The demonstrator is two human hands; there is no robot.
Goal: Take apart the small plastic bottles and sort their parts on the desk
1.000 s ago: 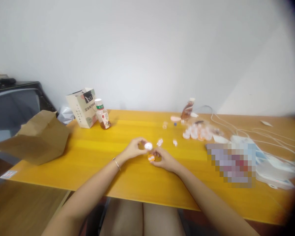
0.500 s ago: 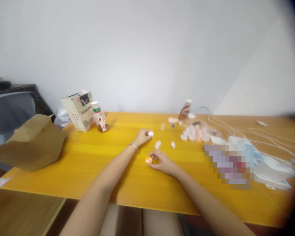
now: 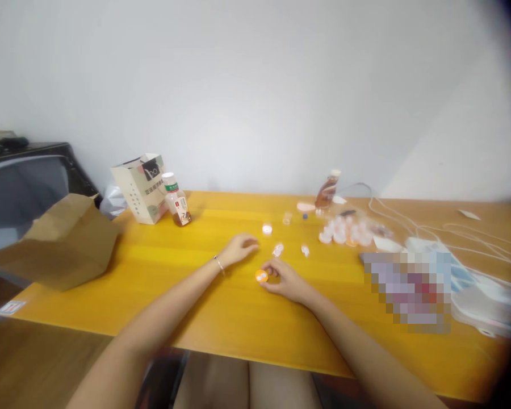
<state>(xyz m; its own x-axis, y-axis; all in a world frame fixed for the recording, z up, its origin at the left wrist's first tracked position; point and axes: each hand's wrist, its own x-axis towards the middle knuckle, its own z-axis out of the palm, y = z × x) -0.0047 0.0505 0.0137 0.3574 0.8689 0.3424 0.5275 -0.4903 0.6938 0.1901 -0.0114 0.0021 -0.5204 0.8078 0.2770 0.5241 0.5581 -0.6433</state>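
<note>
My right hand (image 3: 286, 281) has its thumb and index finger around the edge of a small round orange container (image 3: 261, 276) with white bits on top. My left hand (image 3: 239, 248) is above the table, fingers apart and holding nothing. Just beyond its fingertips stands a small round white container (image 3: 267, 229). Between and beyond my hands lie two small clusters of whitish pieces, a nearer cluster (image 3: 277, 250) and a cluster farther right (image 3: 305, 250); they are too blurred to name.
Several small white and orange containers (image 3: 344, 230) are grouped at right, before a brown drink bottle (image 3: 327, 190). White cables (image 3: 402, 218) and plastic packaging (image 3: 479, 289) lie at far right. At left stand a paper bag (image 3: 142, 190), a labelled bottle (image 3: 176, 201) and a brown bag (image 3: 74, 244).
My left hand has let go of the white container and drawn back toward the left and nearer to me. My right hand stays at the orange container. The view has shifted slightly.
</note>
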